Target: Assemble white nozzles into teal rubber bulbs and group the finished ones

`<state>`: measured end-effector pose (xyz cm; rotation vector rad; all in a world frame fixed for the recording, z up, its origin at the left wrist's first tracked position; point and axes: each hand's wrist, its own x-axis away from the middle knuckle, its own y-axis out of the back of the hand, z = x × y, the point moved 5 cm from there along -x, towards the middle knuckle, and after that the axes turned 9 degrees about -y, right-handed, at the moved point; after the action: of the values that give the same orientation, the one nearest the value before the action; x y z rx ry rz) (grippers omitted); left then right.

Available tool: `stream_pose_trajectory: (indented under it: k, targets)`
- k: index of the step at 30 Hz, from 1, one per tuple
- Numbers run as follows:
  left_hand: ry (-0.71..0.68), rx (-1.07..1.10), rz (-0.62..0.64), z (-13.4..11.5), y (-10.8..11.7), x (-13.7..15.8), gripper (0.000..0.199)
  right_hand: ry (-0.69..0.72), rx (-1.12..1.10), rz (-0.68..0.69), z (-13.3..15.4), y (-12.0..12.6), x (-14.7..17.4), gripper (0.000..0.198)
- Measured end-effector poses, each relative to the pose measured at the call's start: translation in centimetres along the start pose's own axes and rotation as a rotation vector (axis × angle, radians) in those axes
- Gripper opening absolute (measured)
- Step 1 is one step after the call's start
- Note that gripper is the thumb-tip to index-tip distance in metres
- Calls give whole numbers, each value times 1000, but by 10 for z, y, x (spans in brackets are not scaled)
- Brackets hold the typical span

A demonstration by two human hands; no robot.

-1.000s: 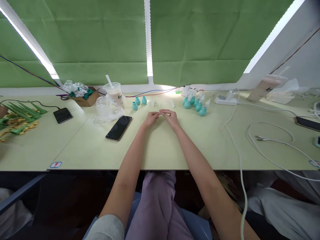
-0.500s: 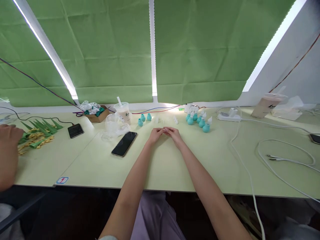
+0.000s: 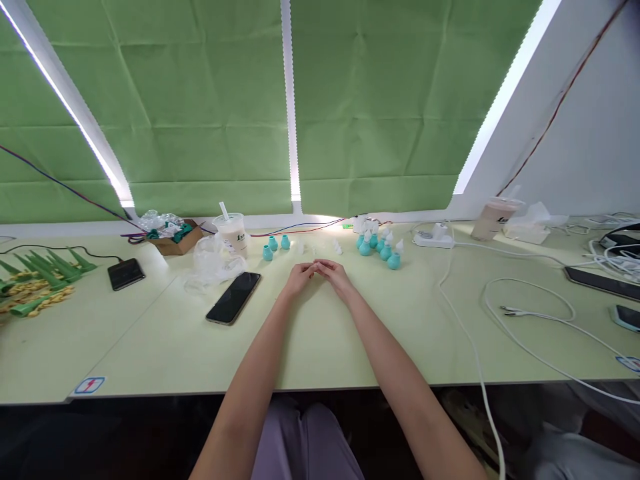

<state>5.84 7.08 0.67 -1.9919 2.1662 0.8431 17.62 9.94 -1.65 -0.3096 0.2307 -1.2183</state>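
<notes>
Above the middle of the table, my left hand (image 3: 301, 276) and my right hand (image 3: 334, 272) meet at the fingertips. Both have bent, closed fingers, and whatever lies between them is too small or hidden to make out. Beyond them to the left stand 3 small turquoise pots (image 3: 273, 244). Several more turquoise pots (image 3: 385, 252), some with white pointed pieces (image 3: 399, 245) in their necks, are grouped to the right. Small loose white pieces (image 3: 337, 248) lie on the table just past my fingers.
Left of my forearm lies a black phone (image 3: 233, 298), with a plastic bag (image 3: 213, 260) and drink cup (image 3: 233, 233) behind. Farther left are a cardboard box (image 3: 175, 241) and green-yellow artificial plants (image 3: 45, 280). A power strip (image 3: 433, 239) and white cable (image 3: 467, 333) occupy the right.
The view has turned to the right, so things sit farther left in it. Another person's hand at the left edge is out of view. My hands stay together at the fingertips.
</notes>
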Motion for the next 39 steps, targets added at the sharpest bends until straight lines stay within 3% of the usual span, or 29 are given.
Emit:
stream_pose_trajectory:
  k: [8,21,27,39]
  targets:
    - [45,16,4,10,-1,-1,44,35,57,-35,2,0,1,37]
    - [64,-17,-7,14,-4,1,36,139,422,-222,8,9,-4,26]
    - [41,-53,-24,13,-1,0,38,86,261,-79,3,4,-1,35]
    - [61,25,-184,17,7,-3,21,29,142,-105,-2,4,-5,36]
